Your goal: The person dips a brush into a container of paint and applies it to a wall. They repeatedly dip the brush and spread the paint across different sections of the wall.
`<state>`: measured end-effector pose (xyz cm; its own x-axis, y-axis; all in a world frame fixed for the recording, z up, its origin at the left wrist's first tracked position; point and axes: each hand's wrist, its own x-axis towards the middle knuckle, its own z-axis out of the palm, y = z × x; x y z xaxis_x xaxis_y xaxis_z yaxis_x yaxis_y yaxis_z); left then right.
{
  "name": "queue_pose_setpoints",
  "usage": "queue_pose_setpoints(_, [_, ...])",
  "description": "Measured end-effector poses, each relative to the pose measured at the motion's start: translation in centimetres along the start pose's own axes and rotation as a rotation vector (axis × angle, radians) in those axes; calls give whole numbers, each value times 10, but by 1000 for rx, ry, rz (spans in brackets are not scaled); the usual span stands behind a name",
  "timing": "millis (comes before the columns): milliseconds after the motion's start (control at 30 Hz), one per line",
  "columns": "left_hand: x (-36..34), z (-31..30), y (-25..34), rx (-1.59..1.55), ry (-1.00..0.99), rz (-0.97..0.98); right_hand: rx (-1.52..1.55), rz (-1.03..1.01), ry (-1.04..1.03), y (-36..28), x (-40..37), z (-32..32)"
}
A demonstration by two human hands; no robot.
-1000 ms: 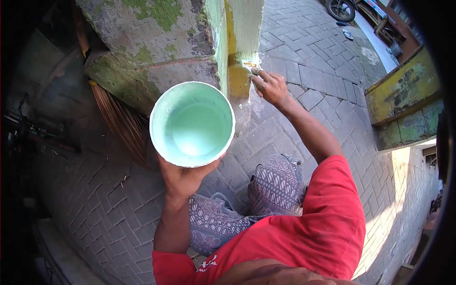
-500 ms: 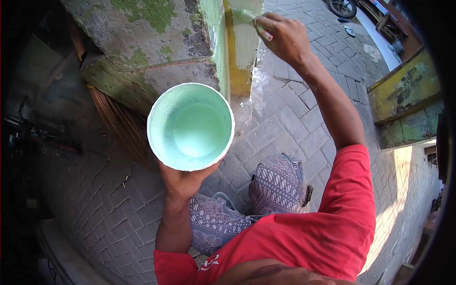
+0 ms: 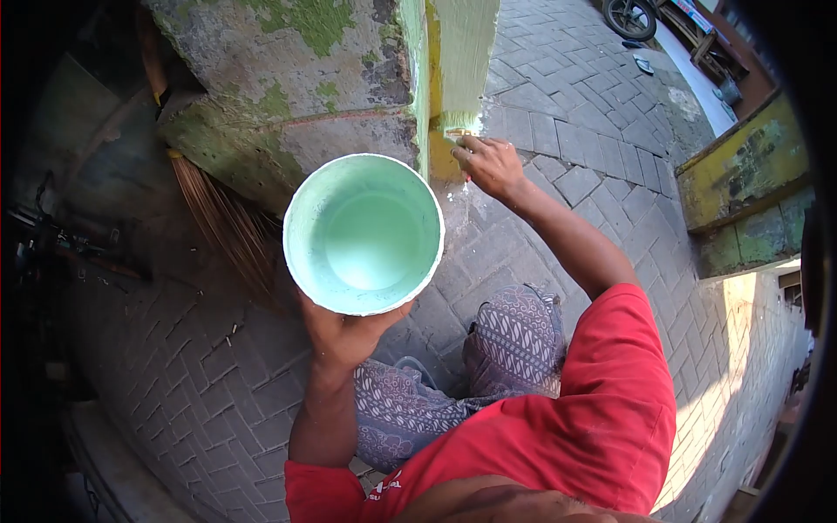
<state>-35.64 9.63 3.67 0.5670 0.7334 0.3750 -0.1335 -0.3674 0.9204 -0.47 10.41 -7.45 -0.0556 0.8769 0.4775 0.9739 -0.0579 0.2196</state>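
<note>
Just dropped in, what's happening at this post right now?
The person crouches on the brick paving beside a weathered concrete post. The left hand holds a bucket from below, with pale green paint in its bottom. The right hand grips a brush and presses it low on the post's front face, where the fresh green coat ends and an old yellow patch is not yet covered.

Right hand (image 3: pixel 490 164) brushes pillar (image 3: pixel 460 61); left hand (image 3: pixel 344 331) holds paint bucket (image 3: pixel 363 234)
</note>
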Motion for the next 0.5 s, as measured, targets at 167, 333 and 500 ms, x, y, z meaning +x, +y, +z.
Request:
queue_pose_setpoints(167, [2, 0, -1, -11, -38, 69, 202, 179, -21, 16, 50, -62])
queue_pose_setpoints(333, [1, 4, 0, -52, 8, 74, 202, 176, 434, 51, 104, -130])
queue_pose_setpoints(500, [-1, 1, 0, -41, 16, 55, 283, 233, 747, 34, 115, -199])
